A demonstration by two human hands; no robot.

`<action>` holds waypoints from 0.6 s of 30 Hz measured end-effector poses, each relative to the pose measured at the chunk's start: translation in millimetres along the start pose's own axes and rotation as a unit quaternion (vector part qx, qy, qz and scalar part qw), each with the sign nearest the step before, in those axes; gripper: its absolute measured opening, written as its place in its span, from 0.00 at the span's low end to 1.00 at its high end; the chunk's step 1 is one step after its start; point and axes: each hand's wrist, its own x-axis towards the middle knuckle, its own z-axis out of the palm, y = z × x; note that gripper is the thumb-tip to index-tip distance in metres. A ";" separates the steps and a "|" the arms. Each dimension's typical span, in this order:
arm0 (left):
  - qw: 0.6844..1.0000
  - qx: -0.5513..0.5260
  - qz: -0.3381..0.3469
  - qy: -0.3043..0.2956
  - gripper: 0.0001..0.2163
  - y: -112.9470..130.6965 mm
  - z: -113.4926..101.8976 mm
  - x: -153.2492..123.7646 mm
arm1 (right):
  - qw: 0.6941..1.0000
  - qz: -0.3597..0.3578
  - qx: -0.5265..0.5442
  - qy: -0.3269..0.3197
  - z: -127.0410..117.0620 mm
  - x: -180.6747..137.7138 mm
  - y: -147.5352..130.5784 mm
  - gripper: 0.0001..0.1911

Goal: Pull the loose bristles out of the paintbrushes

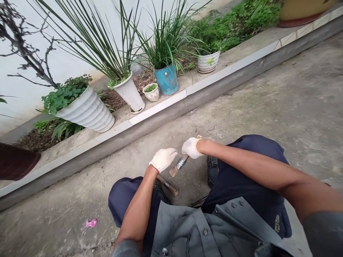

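My right hand (191,147), in a white knit glove, is closed around a wooden stick (174,172). Silvery wire (181,163) is wound in tight coils around the stick near its lower end. My left hand (164,159), gloved the same way, is closed just left of the stick, with its fingertips pinched together. A thin strand seems to run from those fingertips toward the coils. Below my left wrist a second wooden stick (168,185) with a dark band slants beside my shoe; its upper end is hidden.
A tiled planter ledge (160,107) crosses ahead, bearing a ribbed white pot (89,110), a tall white pot (130,93), a small pot (152,94), a blue pot (167,80) and others. A pink object (91,223) lies on the concrete ground (64,210). My knees frame both hands.
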 end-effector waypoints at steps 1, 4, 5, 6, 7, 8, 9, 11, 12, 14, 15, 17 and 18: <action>1.000 -0.028 -0.005 0.000 0.16 -0.1 -1.9 -1.2 | 1.000 -0.026 -0.006 -0.010 -3.1 -5.9 1.6 0.11; 0.989 -0.147 -0.020 -0.006 0.16 4.2 -7.3 -3.6 | 0.995 -0.081 0.048 0.017 -17.4 -29.2 9.6 0.11; 0.982 -0.186 -0.028 -0.011 0.17 6.7 -9.3 -3.3 | 0.993 -0.076 0.081 0.046 -23.3 -37.1 12.3 0.11; 0.976 -0.215 -0.035 -0.015 0.18 9.2 -11.6 -2.4 | 0.988 -0.064 0.113 0.081 -29.3 -44.1 14.8 0.12; 0.971 -0.235 -0.040 -0.018 0.19 11.7 -14.6 -0.6 | 0.981 -0.046 0.142 0.122 -35.5 -49.6 17.2 0.14; 0.968 -0.247 -0.043 -0.020 0.20 13.6 -18.4 1.8 | 0.972 -0.024 0.163 0.165 -41.6 -53.2 19.5 0.15; 0.967 -0.252 -0.042 -0.019 0.21 15.0 -23.0 4.9 | 0.963 0.000 0.176 0.205 -47.7 -54.7 21.9 0.17; 0.967 -0.254 -0.034 -0.007 0.21 15.4 -34.4 12.3 | 0.948 0.051 0.177 0.260 -59.8 -51.1 27.0 0.20; 0.967 -0.253 -0.033 -0.002 0.21 14.5 -40.4 16.3 | 0.945 0.073 0.169 0.269 -65.8 -46.7 29.6 0.20; 0.971 -0.237 -0.041 0.000 0.20 10.8 -51.2 24.5 | 0.949 0.107 0.141 0.260 -77.6 -34.9 33.9 0.19; 0.974 -0.223 -0.048 -0.002 0.20 8.4 -55.3 28.7 | 0.953 0.118 0.123 0.249 -83.3 -28.5 35.2 0.18; 0.980 -0.190 -0.053 -0.010 0.20 3.0 -60.8 37.6 | 0.958 0.140 0.082 0.235 -93.5 -16.2 36.4 0.16; 0.983 -0.177 -0.053 -0.010 0.20 0.2 -62.5 42.4 | 0.958 0.154 0.063 0.235 -97.7 -10.7 36.4 0.14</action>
